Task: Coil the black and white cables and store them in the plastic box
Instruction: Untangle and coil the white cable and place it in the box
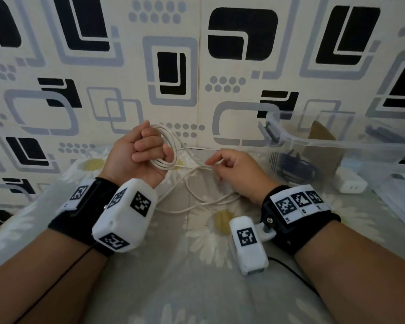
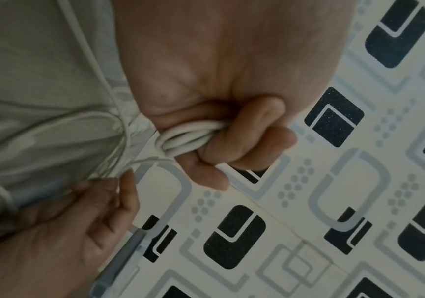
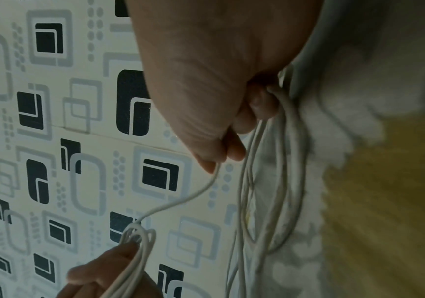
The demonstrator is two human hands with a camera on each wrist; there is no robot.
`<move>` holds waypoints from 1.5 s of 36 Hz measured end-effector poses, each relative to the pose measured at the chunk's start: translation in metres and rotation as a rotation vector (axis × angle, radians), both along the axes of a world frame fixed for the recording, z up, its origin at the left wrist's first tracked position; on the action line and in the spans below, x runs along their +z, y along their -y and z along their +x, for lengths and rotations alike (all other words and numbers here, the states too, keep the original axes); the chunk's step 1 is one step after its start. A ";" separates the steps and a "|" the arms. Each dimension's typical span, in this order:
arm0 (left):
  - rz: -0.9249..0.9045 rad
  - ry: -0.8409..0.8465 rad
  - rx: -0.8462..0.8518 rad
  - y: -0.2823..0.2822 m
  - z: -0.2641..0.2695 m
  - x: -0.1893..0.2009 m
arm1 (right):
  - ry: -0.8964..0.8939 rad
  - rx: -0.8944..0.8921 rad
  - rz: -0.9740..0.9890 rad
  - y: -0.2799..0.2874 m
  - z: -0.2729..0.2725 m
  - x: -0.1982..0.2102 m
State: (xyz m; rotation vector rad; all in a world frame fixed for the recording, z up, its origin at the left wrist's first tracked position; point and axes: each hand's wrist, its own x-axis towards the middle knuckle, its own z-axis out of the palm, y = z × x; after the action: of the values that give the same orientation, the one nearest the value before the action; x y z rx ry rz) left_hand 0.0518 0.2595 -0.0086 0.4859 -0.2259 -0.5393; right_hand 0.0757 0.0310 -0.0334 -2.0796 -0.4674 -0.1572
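Note:
My left hand (image 1: 147, 150) is raised over the bed and grips several loops of the white cable (image 1: 171, 146); the left wrist view shows the loops (image 2: 188, 137) bunched under its curled fingers. To its right my right hand (image 1: 222, 164) pinches the loose run of the same cable (image 3: 201, 193) between thumb and forefinger. The rest of the white cable (image 1: 197, 197) lies in slack loops on the bedsheet between my wrists. The clear plastic box (image 1: 337, 143) stands at the right. A dark coiled cable (image 1: 292, 164) shows through its wall.
A patterned wall (image 1: 173, 66) rises right behind the hands. A white charger block (image 1: 351, 183) lies by the box's front wall. Brown cardboard (image 1: 323, 146) stands inside the box. The floral bedsheet (image 1: 197, 288) stretches toward me.

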 end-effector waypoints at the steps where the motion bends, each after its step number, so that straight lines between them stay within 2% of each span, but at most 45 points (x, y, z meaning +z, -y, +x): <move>1: -0.010 -0.006 -0.004 0.000 0.000 0.000 | -0.008 0.033 -0.035 0.000 -0.001 -0.001; 4: -0.045 0.016 0.033 0.001 0.001 0.002 | -0.071 0.177 -0.046 -0.002 -0.006 0.001; 7: -0.077 0.024 0.162 0.005 0.002 0.003 | -0.121 0.284 0.004 -0.003 -0.011 0.003; 10: -0.004 0.024 0.376 0.012 0.000 0.005 | -0.149 0.352 0.018 -0.005 -0.012 0.005; 13: 0.070 0.048 0.507 0.021 -0.002 0.007 | -0.183 0.415 -0.002 -0.005 -0.014 0.008; 20: 0.264 0.126 0.659 0.027 -0.001 0.003 | -0.233 0.502 -0.067 -0.008 -0.018 0.010; 22: 0.378 0.164 0.699 0.030 -0.003 0.003 | -0.245 0.515 -0.079 -0.009 -0.020 0.011; 25: 0.834 0.389 0.796 0.040 -0.011 0.001 | -0.266 0.536 -0.060 -0.010 -0.025 0.016; 30: 1.112 0.497 0.751 0.048 -0.013 -0.009 | -0.316 0.682 0.135 -0.011 -0.034 0.024; 37: 1.532 0.704 0.677 0.042 -0.017 -0.008 | -0.471 0.653 0.414 -0.009 -0.028 0.018; 42: 1.605 0.757 0.600 0.041 -0.020 -0.004 | -0.606 0.700 0.595 -0.002 -0.027 0.022; 48: 1.544 0.781 0.293 0.040 -0.023 -0.004 | -0.533 0.535 0.617 0.000 -0.018 0.018; 51: 1.648 0.826 0.278 0.041 -0.023 -0.002 | -0.507 0.511 0.607 0.001 -0.018 0.019; 54: 1.598 0.790 0.247 0.041 -0.024 -0.002 | -0.518 0.523 0.618 0.001 -0.017 0.018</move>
State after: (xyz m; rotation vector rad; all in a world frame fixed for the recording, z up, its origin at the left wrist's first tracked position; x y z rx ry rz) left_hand 0.0277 0.2187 -0.0110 2.2624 -0.4527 -0.1488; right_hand 0.0587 0.0301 -0.0150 -1.2725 -0.5374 0.4800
